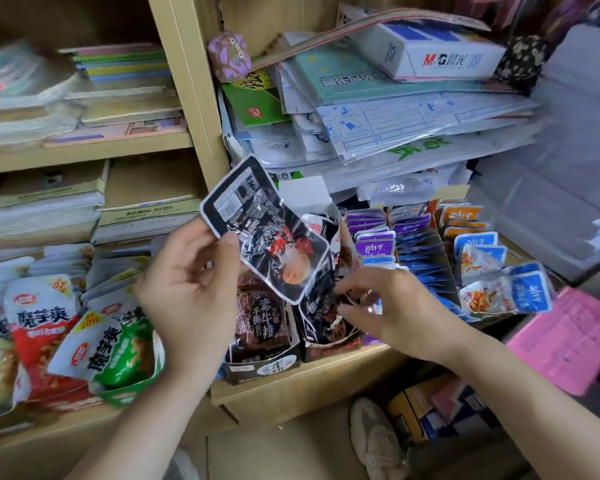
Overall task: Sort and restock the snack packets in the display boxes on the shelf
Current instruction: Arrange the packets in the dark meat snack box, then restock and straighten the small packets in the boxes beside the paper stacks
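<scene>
My left hand [191, 285] pinches a black-and-silver snack packet [267, 233] by its lower left edge and holds it up, tilted, above the shelf. Below it stands a black display box [262, 367] with dark packets of the same kind. My right hand [392, 306] reaches into the neighbouring black display box [329, 349], and its curled fingertips pinch the black packets [321, 313] inside. To the right, a divided box holds rows of purple packets [374, 237] and blue packets [426, 268].
White, red and green snack bags [66, 327] crowd the lower left shelf. Loose blue-and-white packets [506, 289] lie at the right end. Stacks of paper and notebooks [378, 109] fill the shelves above. A pink sheet [568, 337] lies at right; a shoe [374, 441] is below.
</scene>
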### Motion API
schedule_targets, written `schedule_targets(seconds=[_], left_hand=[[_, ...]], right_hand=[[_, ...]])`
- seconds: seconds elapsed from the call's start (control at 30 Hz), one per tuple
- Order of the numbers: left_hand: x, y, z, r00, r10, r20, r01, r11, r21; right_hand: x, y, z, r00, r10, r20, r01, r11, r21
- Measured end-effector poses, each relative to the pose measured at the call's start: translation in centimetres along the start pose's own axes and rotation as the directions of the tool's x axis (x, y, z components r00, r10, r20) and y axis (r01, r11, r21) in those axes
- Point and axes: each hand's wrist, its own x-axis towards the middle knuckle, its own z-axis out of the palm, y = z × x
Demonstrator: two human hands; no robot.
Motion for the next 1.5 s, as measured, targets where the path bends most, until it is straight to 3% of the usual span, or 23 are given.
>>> schedule_targets(seconds=[0.07, 0.13, 0.17, 0.23, 0.33, 0.43, 0.5, 0.57, 0.6, 0.67, 0.73, 1.0, 1.1, 1.17, 1.23, 1.33, 1.5], left_hand=[[-0.5, -0.5, 1.2, 0.993, -0.049, 0.105, 0.045, 0.998, 0.042], [-1.1, -0.9, 2.6, 0.972, -0.082, 0.218, 0.049, 0.987, 0.152], [-1.4, -1.0, 3.2, 0.956, -0.098, 0.277, 0.042, 0.979, 0.201], [-1.9, -1.2, 4.2, 0.921, -0.122, 0.370, 0.036, 0.972, 0.232], [-2.2, -1.7, 4.8, 0.904, -0.008, 0.428, -0.141, 0.939, 0.315], [-2.4, -2.4, 4.9, 0.857, 0.088, 0.507, -0.313, 0.872, 0.377], [-2.4, -2.8, 4.9, 0.785, 0.104, 0.611, -0.400, 0.838, 0.371], [-2.6, -3.6, 4.8, 0.706, 0.097, 0.701, -0.502, 0.766, 0.400], [-2.7, -3.9, 4.7, 0.680, 0.079, 0.729, -0.537, 0.730, 0.422], [-2.8, -4.2, 4.6, 0.663, 0.032, 0.748, -0.549, 0.700, 0.456], [-2.8, -3.9, 4.6, 0.657, -0.002, 0.754, -0.550, 0.682, 0.481], [-4.9, -0.9, 5.0, 0.650, -0.190, 0.736, -0.581, 0.501, 0.642], [-5.8, 1.3, 5.8, 0.671, -0.201, 0.714, -0.552, 0.508, 0.661], [-6.1, 3.1, 6.9, 0.643, -0.193, 0.741, -0.562, 0.538, 0.628], [-5.8, 4.5, 8.5, 0.588, -0.170, 0.791, -0.587, 0.583, 0.562], [-5.2, 5.0, 11.5, 0.518, -0.134, 0.845, -0.601, 0.646, 0.471], [-5.5, 1.7, 14.0, 0.514, -0.172, 0.840, -0.616, 0.608, 0.501]], right_hand=[[0.3, 0.1, -1.0, 0.981, 0.071, -0.181, -0.032, 0.977, 0.209], [0.4, 0.1, -1.6, 0.971, 0.096, -0.221, -0.014, 0.938, 0.347], [0.4, 0.3, -1.5, 0.979, 0.059, -0.193, 0.006, 0.946, 0.323], [0.2, 0.7, -0.6, 0.996, -0.043, -0.073, 0.049, 0.995, 0.090], [0.0, 1.4, 0.9, 0.995, -0.088, 0.045, 0.094, 0.981, -0.172], [-0.1, 1.3, 0.6, 0.988, -0.091, 0.122, 0.116, 0.971, -0.210], [-0.2, 1.6, -0.8, 0.968, -0.072, 0.239, 0.122, 0.971, -0.205], [-0.1, 2.1, -3.0, 0.964, -0.025, 0.266, 0.044, 0.997, -0.065], [0.0, 2.4, -4.3, 0.981, 0.009, 0.196, -0.015, 0.999, 0.033], [-0.2, 3.7, -6.6, 0.994, 0.099, -0.043, -0.090, 0.979, 0.181], [-0.6, 5.6, -8.2, 0.968, 0.154, -0.200, -0.114, 0.973, 0.200], [-2.2, 12.3, -10.8, 0.858, 0.333, -0.391, -0.243, 0.934, 0.260], [-3.9, 12.9, -11.0, 0.785, 0.405, -0.469, -0.244, 0.898, 0.366], [-5.1, 12.6, -10.8, 0.740, 0.425, -0.520, -0.248, 0.893, 0.377], [-6.3, 12.0, -10.2, 0.718, 0.437, -0.542, -0.273, 0.893, 0.358], [-7.9, 11.0, -8.8, 0.770, 0.423, -0.478, -0.350, 0.906, 0.239], [-10.3, 10.0, -6.1, 0.840, 0.445, -0.311, -0.451, 0.891, 0.056]])
